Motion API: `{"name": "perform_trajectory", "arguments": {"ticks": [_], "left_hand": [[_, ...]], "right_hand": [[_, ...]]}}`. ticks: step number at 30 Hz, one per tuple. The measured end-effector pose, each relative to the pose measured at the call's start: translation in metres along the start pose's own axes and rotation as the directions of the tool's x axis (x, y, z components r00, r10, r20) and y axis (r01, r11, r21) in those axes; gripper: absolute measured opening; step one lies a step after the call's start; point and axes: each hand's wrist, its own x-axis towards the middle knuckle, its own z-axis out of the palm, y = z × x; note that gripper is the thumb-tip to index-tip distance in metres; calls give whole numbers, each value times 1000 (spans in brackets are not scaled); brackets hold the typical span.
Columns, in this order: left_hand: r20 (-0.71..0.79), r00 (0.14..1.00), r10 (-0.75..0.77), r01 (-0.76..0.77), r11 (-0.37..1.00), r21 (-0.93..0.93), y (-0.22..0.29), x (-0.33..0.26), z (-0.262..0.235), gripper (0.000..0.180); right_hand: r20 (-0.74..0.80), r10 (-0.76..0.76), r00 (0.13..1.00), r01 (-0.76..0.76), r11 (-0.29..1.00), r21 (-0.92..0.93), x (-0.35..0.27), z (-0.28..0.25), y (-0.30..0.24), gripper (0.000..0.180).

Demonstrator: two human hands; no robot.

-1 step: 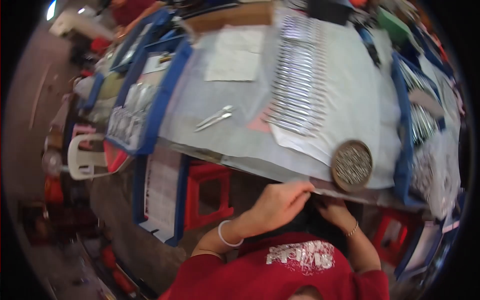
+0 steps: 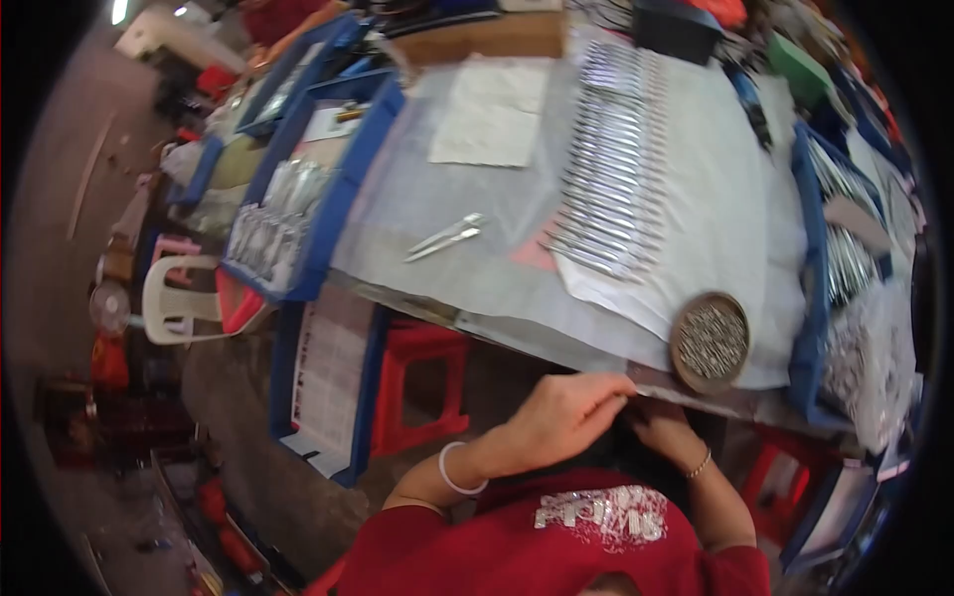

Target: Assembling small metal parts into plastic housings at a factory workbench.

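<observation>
bowl (image 2: 703,384) of small metal pieces (image 2: 714,341) sits at two o'clock from the left hand (image 2: 574,409), its grip pressed together, while i cannot tell the right hand's (image 2: 663,427); steady wrists should help.

Those tools (image 2: 611,171) are seriously shiny, smooth metal, the bin (image 2: 343,209) looks smooth plastic, stool (image 2: 391,392) too, shirt (image 2: 447,546) just matt cloth.

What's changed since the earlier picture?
Nothing visibly moved, was taken up or let go; only the camera view shifted. Your left hand and partly hidden right hand stay at the near edge of the white-covered table; the round brown bowl of metal bits and row of silver tools stayed put.
</observation>
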Motion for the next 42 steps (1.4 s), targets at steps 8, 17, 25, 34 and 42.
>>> {"name": "perform_trajectory", "arguments": {"ticks": [8,17,25,34,42], "left_hand": [[-42,761,648,-646,748,-153,94,13,-45,17],[-20,589,808,-808,589,-1,119,18,-75,23],[-97,533,840,-808,540,236,118,1,-91,20],[110,936,-334,175,712,680,-98,-95,-26,21],[299,946,-125,-197,509,838,-172,-90,41,13]], "right_hand": [[293,109,950,-97,994,-53,30,-13,-29,33],[318,161,934,-174,985,12,35,-11,-25,30],[322,161,933,-150,987,-59,40,-14,-24,29],[318,91,944,-66,994,-90,39,-14,-27,24],[326,146,934,-144,989,-30,41,-12,-20,22]]}}
